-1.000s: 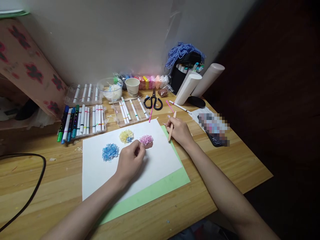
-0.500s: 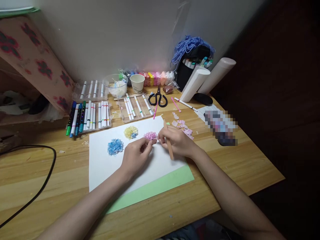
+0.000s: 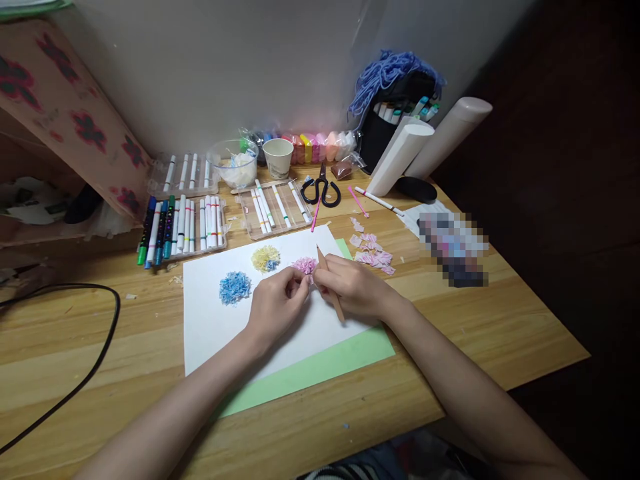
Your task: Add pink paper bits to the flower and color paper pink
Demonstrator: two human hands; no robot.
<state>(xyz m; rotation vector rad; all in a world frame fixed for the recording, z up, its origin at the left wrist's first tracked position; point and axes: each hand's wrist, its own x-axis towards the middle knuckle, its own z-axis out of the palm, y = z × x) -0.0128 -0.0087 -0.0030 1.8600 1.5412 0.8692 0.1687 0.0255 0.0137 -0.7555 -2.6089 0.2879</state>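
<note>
Pencil (image 3: pixel 322 259) in right hand (image 3: pixel 353 283), left hand (image 3: pixel 280 300) pinched narrow, contents unclear, pink cluster (image 3: pixel 304 265) just beyond, white sheet (image 3: pixel 215 340) beneath

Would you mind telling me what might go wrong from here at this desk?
The pencil in the right hand points up close to the pink cluster, so it might snag it or mark the white sheet.
The pink scraps lie loose beside that hand and could be brushed away.
The white sheet lies askew over the green sheet; if unfixed, it may slip.
</note>
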